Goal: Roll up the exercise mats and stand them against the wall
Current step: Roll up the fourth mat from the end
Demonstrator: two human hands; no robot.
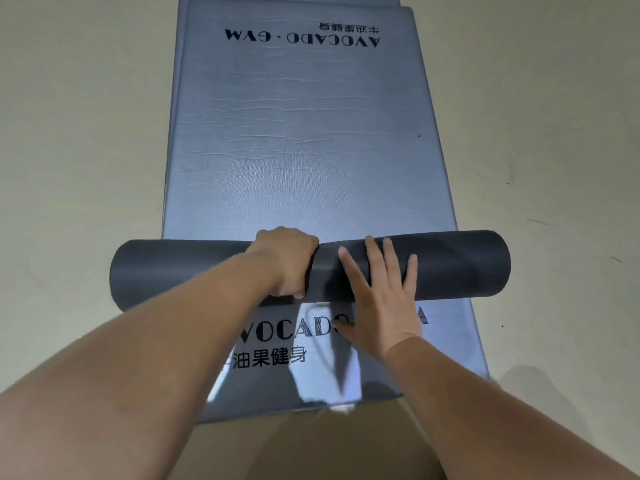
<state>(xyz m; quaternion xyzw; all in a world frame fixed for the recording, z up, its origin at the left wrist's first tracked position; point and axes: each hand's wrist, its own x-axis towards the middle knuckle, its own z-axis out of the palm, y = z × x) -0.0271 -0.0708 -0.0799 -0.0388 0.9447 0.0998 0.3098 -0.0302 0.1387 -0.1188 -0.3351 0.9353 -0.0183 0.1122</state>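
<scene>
Floor (pixel 86 133): roll (pixel 173 271) overhangs mat (pixel 304 150) edges; L hand (pixel 289 261) grips, R hand (pixel 381 296) presses.

Mat surfaces: matt roll, sheened flat sheets

Rolled mat (pixel 460 268): dark grey, matt, finely textured. Flat mats (pixel 301 143): blue-grey, slight sheen, creased surface. Floor (pixel 76 140): smooth, pale, matt.

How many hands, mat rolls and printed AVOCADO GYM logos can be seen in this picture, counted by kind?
Hands: 2 (left hand, right hand)
Rolls: 1 (dark mat roll)
Logos: 2 (far logo, near logo)
Total: 5
</scene>
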